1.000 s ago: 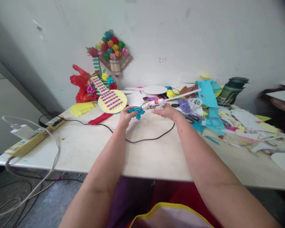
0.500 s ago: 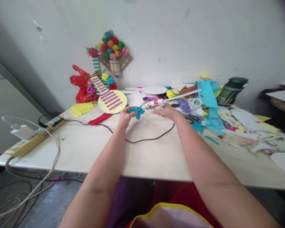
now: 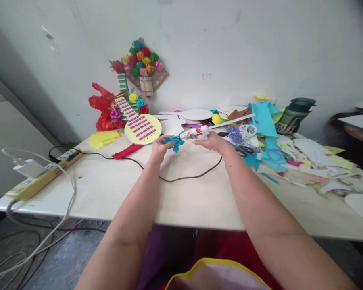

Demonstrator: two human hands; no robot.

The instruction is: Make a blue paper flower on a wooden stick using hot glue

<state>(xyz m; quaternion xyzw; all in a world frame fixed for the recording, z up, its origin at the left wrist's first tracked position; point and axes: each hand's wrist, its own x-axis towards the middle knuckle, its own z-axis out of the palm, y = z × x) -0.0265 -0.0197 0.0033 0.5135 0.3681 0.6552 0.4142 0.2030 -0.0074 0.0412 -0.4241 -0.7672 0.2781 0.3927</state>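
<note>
Between the fingers of my left hand [image 3: 160,149] is a crumpled blue paper piece [image 3: 176,144]. My right hand [image 3: 213,142] grips a white glue gun [image 3: 195,132], its nozzle pointing left at the blue paper; whether they touch is too small to tell. A long white stick [image 3: 232,121] slants up to the right behind the glue gun. Left of my hands, a yellow paper guitar shape [image 3: 149,128] with purple strips leans against flower decorations [image 3: 139,104]. A red strip [image 3: 127,152] lies near my left hand.
A black cable [image 3: 190,177] curves across the white table [image 3: 196,205] below my hands. At the left edge is a power strip [image 3: 39,183] with a white charger. Yarn [image 3: 237,135], scissors [image 3: 245,151], blue paper [image 3: 263,119], scraps and a green bottle [image 3: 295,117] occupy the right side.
</note>
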